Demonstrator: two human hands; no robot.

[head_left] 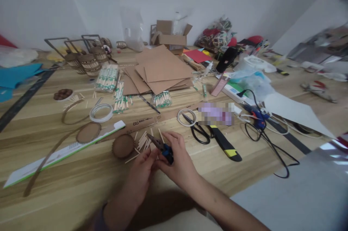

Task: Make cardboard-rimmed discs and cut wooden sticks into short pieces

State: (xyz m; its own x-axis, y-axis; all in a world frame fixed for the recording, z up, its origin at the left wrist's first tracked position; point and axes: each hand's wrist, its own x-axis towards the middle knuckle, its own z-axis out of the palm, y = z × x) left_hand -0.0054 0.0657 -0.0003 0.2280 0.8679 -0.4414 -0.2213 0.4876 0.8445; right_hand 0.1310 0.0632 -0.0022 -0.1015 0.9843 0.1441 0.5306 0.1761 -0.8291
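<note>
My right hand (176, 156) is wrapped round the blue handles of needle-nose pliers (160, 145), whose dark jaws point up and to the left. A pale stick (161, 135) stands out by its fingers. Close against it, my left hand (144, 164) has its fingers pinched together under the jaws; whatever is in them is hidden. Short wooden sticks (141, 140) lie in a loose pile just beyond both hands. To the left of the pile sits a round brown cardboard piece (123, 146) with a scalloped rim.
Black scissors (201, 132) and a black-and-yellow utility knife (227, 146) lie right of my hands. A tape roll (101, 113), a green-edged ruler (67, 153) and another cardboard disc (88, 133) are on the left. Cardboard sheets (163, 70) and small wooden buckets (89, 64) stand farther back.
</note>
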